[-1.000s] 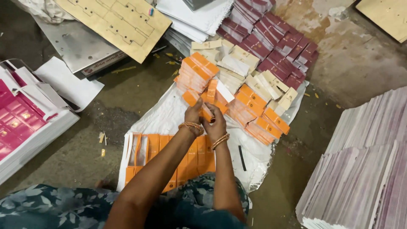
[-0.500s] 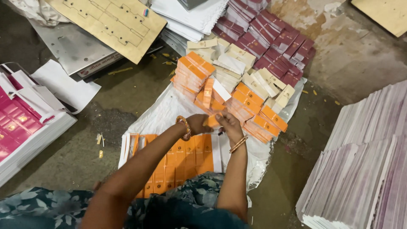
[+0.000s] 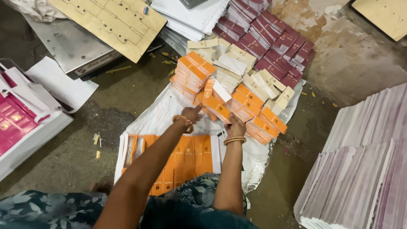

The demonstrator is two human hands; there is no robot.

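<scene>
Both my hands reach forward to a heap of flat orange carton blanks [image 3: 237, 104] piled on a white plastic sheet [image 3: 157, 116]. My left hand [image 3: 193, 114] grips a bundle of orange blanks [image 3: 212, 101] at its near end, thumb on top. My right hand [image 3: 236, 126] presses on the same bundle from the right. Both wrists wear gold bangles. A stack of printed orange sheets [image 3: 186, 161] lies just under my forearms, close to my lap.
Cream blanks [image 3: 237, 63] and maroon blanks [image 3: 275, 40] are piled behind the orange ones. Stacks of purple-white sheets [image 3: 364, 165] stand at right, pink sheets [image 3: 17, 127] at left. A wooden die board [image 3: 110, 23] and a metal plate [image 3: 68, 46] lie at upper left.
My hands have moved forward from the sheet stack to the orange pile and now press a bundle there. The camera has shifted slightly.
</scene>
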